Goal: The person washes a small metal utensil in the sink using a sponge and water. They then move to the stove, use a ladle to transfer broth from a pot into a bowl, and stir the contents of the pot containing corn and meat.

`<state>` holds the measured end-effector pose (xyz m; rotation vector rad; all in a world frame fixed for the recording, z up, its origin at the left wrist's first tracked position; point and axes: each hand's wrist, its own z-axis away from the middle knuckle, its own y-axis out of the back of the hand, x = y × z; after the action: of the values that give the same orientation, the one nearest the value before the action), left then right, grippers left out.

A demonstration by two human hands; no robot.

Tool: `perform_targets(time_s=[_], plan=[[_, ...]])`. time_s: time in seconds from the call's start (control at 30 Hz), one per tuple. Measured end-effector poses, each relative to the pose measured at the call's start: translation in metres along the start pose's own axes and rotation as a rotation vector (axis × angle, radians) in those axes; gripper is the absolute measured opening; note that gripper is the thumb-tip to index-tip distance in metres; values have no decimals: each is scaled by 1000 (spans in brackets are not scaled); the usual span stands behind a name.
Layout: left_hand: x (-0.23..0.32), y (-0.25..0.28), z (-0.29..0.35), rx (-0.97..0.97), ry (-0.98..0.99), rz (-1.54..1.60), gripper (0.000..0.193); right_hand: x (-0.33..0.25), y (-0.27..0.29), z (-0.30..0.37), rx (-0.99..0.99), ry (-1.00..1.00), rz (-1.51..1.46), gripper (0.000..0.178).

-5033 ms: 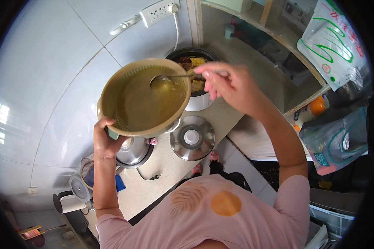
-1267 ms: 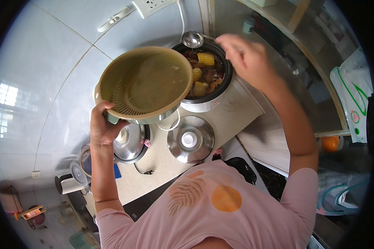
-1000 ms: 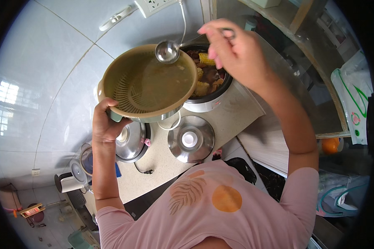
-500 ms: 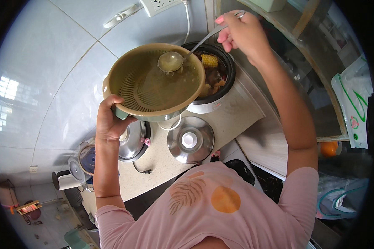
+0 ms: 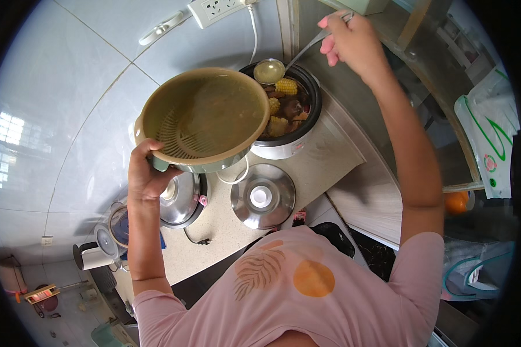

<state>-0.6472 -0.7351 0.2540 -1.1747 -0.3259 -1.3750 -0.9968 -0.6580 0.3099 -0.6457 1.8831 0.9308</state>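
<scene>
My left hand (image 5: pixel 146 176) is clamped on the near rim of a yellow-green strainer bowl (image 5: pixel 205 118), thumb over the edge and fingers underneath, holding it up in the air above the counter (image 5: pixel 324 168). The bowl tilts a little toward me, and its far right edge overlaps the left rim of the cooker pot (image 5: pixel 289 113), so there is no gap between the two from where I look. My right hand (image 5: pixel 353 40) is closed around the top of a metal ladle (image 5: pixel 270 71), high and to the right of the pot. The ladle's cup holds pale broth and hangs over the pot's back left rim, just beside the strainer bowl's edge. Inside the pot I see corn pieces (image 5: pixel 286 87) and dark chunks in broth.

Below the bowl, a round steel lid (image 5: pixel 263 196) lies flat on the counter, and a second steel lid (image 5: pixel 181 199) sits just left of it, close by my left wrist. A white cord (image 5: pixel 252 26) runs down the tiled wall (image 5: pixel 69 87) from a socket strip (image 5: pixel 220 8) to the pot. The open counter lies to the right of the pot, toward its front edge. A small kettle (image 5: pixel 95 254) stands well apart at lower left.
</scene>
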Motion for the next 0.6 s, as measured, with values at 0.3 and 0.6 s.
perform_targets(time_s=[0.3, 0.6], plan=[[4, 6, 6, 8, -23, -7, 44, 35, -12, 48, -448, 715, 628, 15], [3, 2, 4, 9, -23, -13, 44, -8, -14, 48, -26, 436, -54, 12]])
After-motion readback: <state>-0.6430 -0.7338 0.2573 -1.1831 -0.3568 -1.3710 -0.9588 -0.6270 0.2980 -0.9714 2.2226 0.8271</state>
